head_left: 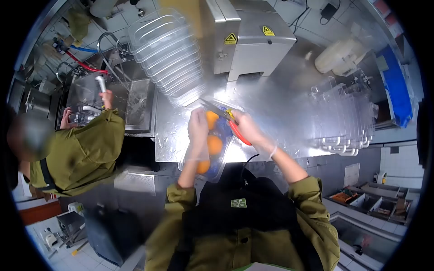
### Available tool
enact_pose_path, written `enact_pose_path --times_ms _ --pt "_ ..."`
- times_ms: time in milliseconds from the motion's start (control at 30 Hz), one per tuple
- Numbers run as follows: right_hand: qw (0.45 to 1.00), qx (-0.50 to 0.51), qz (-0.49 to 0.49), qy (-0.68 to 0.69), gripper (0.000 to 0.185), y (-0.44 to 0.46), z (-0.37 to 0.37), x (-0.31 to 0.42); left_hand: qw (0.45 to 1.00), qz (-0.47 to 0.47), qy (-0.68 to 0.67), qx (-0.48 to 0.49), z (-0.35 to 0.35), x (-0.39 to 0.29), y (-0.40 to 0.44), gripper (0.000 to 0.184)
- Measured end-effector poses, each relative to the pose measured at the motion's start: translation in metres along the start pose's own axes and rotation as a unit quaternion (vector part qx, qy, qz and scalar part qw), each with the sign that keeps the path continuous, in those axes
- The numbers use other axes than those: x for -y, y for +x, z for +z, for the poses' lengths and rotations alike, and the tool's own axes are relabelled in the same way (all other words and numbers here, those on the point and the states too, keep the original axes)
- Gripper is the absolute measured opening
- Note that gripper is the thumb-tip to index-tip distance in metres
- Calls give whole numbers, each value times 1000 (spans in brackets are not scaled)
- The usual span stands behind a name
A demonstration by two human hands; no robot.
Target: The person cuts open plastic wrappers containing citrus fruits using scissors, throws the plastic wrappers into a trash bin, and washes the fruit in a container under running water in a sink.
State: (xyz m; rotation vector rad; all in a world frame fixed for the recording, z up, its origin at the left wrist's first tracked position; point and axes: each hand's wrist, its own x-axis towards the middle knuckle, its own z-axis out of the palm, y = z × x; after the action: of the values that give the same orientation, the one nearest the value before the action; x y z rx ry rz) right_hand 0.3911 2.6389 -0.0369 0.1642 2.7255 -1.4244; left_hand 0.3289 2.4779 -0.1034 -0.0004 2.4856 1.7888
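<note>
My right hand, in a thin clear glove, grips scissors with red and yellow handles. Their dark blades point up and left, past the fingertips of my left hand. That hand, gloved too, has its fingers closed beside the oranges; what they pinch is blurred. Several oranges and some blue-purple wrapping lie in a clear plastic tray at the counter's front edge. My left hand partly covers the tray and fruit.
Stacked clear containers stand behind my left hand. A steel machine with warning labels is at the back. Clear bins with white handles sit to the right. At left, a co-worker works at the sink.
</note>
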Motion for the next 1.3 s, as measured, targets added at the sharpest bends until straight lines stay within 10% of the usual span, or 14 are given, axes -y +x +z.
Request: enact_pose_path --times_ms 300,533,667,833,967,1133,1300 --pt "989 -119 83 21 15 -17 -33 26 805 147 489 303 40 -11 58 30" --pt "939 -308 126 89 14 -16 -35 -133 984 21 -19 175 39 47 68 23" --pt "922 -301 206 133 22 7 3 -248 948 -106 -176 244 13 4 48 21" --pt "952 -275 133 14 30 -22 -14 -146 895 -113 -371 220 -4 -67 7 26" --pt "937 -168 77 296 27 -17 -11 -75 804 -98 -511 289 6 -73 -2 31" --pt "914 -20 140 379 38 -10 -18 -42 878 -84 -417 219 16 -60 -21 26" --pt "984 -41 109 131 20 -25 -34 -90 959 53 -151 236 -5 -36 -7 13"
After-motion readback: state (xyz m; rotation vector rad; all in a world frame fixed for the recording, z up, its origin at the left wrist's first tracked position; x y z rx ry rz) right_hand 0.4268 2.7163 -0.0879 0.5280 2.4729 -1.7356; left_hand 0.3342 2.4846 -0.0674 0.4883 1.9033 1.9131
